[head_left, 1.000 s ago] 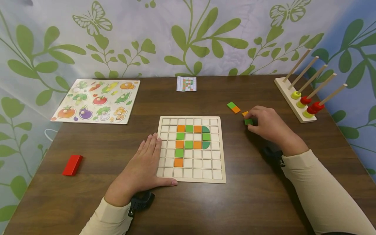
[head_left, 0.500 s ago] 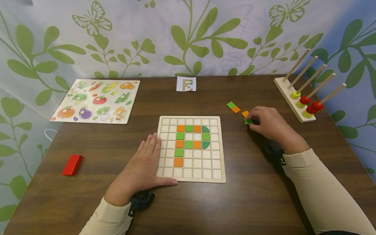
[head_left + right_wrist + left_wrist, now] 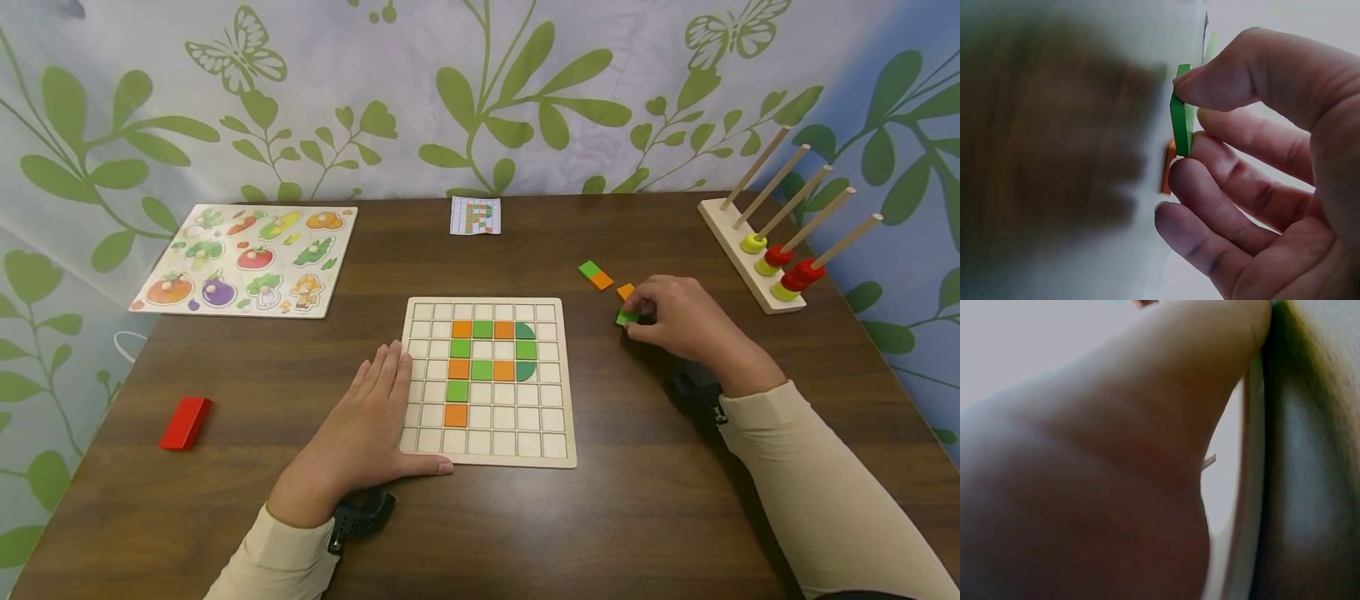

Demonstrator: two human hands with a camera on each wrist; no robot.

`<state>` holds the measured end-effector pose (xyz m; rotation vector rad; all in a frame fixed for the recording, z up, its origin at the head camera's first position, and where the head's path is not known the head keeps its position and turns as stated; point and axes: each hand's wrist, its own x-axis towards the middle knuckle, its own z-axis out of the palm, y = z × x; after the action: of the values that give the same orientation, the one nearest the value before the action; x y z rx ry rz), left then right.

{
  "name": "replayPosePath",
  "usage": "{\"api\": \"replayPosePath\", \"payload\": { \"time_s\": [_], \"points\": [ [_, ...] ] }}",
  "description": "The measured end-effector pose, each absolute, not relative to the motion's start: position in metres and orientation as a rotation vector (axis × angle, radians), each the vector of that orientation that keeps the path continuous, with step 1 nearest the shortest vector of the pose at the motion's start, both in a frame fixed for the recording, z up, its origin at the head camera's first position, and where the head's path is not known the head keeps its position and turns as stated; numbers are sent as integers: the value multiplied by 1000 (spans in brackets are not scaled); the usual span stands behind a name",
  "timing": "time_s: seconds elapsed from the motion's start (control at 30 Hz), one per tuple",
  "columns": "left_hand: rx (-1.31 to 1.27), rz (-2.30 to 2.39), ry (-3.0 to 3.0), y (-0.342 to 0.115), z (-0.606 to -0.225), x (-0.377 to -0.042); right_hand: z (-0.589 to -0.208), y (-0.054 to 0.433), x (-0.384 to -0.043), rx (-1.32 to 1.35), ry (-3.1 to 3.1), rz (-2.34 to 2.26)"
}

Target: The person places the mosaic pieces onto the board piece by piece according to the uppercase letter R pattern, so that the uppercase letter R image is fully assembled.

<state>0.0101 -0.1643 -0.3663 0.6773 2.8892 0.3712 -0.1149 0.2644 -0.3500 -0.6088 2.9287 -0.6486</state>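
Note:
My left hand (image 3: 367, 417) lies flat at the left edge of a wooden grid board (image 3: 567, 400), fingers straight along the side and thumb at the near edge. Orange and green square tiles, plus two dark green rounded ones (image 3: 527, 371), form a P-like figure in its cells. Right of the board, my right hand (image 3: 678, 321) pinches a green square tile (image 3: 1181, 119) between thumb and fingertips, low over the table. An orange tile (image 3: 626, 291) lies just beyond those fingers. In the left wrist view, the hand (image 3: 1104, 456) fills most of the picture.
A green tile (image 3: 588, 269) and an orange tile (image 3: 602, 281) lie together farther back. A pattern card (image 3: 476, 216) rests at the table's back edge. Vegetable puzzle (image 3: 247, 260) and red block (image 3: 185, 422) are on the left; a peg stand with rings (image 3: 757, 258) is on the right.
The green tile at my right hand has shifted slightly left and towards me, away from the orange tile, and is now tilted. My left hand and the board have stayed put.

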Motion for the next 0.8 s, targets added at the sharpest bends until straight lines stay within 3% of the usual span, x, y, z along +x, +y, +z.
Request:
{"api": "replayPosePath", "payload": {
  "time_s": [0.8],
  "points": [
    [656,383,2876,-164,-367,10,-337,150,-64,-1215,2742,-739]
  ]
}}
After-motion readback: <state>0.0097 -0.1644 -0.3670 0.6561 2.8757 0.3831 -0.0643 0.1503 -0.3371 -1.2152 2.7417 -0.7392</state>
